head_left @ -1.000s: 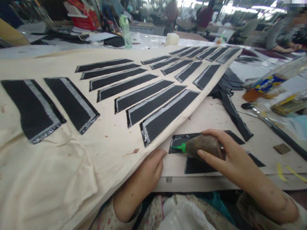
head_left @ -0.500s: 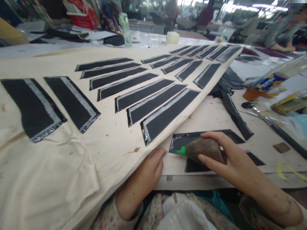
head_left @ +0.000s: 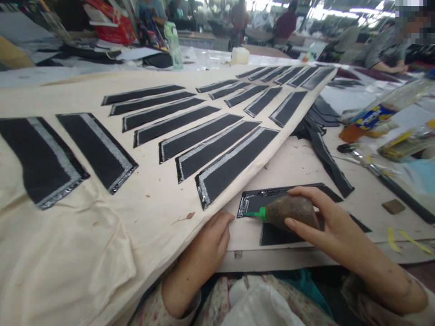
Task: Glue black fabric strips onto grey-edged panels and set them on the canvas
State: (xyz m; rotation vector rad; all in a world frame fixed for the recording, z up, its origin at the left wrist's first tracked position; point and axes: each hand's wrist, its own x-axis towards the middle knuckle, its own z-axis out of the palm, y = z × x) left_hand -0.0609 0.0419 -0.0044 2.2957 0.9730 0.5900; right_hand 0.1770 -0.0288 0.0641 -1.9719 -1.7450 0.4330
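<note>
In my right hand (head_left: pixel 326 222) is a brown, stained squeeze glue bottle (head_left: pixel 290 213) with a green nozzle, tilted onto its side. The nozzle tip is at the left end of a flat black strip (head_left: pixel 261 195), where wet, shiny glue lines the edges. My left hand (head_left: pixel 214 240) rests at the edge of the cream cloth (head_left: pixel 170 194), fingers curled together, fingertips near the strip's lower left corner. Whatever those fingers may pinch is hidden. A second black strip (head_left: pixel 272 235) lies partly beneath the bottle and right hand.
Rows of black strips (head_left: pixel 238 158) with glue-lined edges cover the cream cloth. To the right lie a long-handled tool (head_left: pixel 390 181), a drink bottle (head_left: pixel 370 120), yellow scraps (head_left: pixel 392 240) and black offcuts (head_left: pixel 329 158). Behind are a green bottle (head_left: pixel 174 45) and a person (head_left: pixel 384 52).
A fresh glue trail has grown at the strip's left end, with the nozzle moving slightly along it. The whole view has shifted a little; my left hand stays at the cloth edge.
</note>
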